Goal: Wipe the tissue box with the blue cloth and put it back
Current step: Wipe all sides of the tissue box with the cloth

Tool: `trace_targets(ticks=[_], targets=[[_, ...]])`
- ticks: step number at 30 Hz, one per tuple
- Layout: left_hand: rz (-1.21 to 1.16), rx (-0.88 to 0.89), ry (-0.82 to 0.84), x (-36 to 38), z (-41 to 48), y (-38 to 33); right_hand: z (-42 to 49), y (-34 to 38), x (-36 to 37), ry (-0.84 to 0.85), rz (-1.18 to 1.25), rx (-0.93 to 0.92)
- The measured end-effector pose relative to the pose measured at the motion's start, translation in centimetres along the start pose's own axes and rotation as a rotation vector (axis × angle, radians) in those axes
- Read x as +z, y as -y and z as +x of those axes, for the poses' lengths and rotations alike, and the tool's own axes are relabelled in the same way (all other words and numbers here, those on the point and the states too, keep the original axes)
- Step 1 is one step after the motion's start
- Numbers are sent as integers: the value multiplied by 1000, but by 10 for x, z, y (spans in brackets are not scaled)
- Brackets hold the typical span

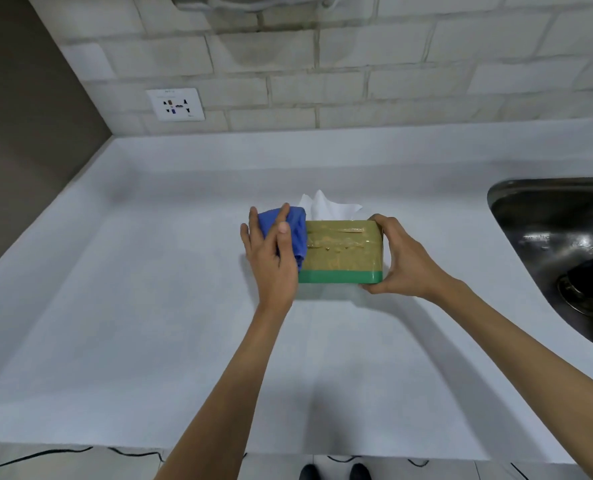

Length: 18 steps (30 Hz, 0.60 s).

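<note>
1. Left end of tissue box (343,252) hidden by blue cloth (293,233); whether the box touches the counter is unclear.
2. Left hand (271,258) presses cloth to that end, fingers flat; right hand (402,263) grips the right end.
3. White counter (115,306), steel sink (558,237) at right, tiled wall, wall socket (176,105).

no legible text — outlet (175,105) markings blurred

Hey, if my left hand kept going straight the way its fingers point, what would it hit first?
The left hand points away from you, pressing the blue cloth on the tissue box end. Past the cloth looks like bare counter, then probably the tiled wall, though depth is hard to judge.
</note>
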<state>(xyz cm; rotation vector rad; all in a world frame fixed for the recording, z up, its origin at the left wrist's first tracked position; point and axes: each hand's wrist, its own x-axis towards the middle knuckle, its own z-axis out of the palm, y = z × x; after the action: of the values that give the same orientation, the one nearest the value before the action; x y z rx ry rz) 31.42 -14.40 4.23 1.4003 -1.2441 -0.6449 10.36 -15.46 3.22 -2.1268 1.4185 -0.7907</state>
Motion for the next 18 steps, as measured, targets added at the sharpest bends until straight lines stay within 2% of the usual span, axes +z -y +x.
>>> trace_targets(ticks=[2, 6, 9, 13, 18], targets=[[98, 4, 12, 2, 4, 4, -1, -1, 1, -7, 7, 6], [250, 133, 39, 0, 5, 12, -2, 0, 1, -20, -5, 0], [268, 181, 63, -8, -9, 26, 0, 0, 0, -25, -15, -2], [226, 159, 57, -19, -32, 41, 1, -1, 1, -17, -6, 1], [346, 173, 32, -2, 12, 13, 3, -3, 1, -19, -17, -3]])
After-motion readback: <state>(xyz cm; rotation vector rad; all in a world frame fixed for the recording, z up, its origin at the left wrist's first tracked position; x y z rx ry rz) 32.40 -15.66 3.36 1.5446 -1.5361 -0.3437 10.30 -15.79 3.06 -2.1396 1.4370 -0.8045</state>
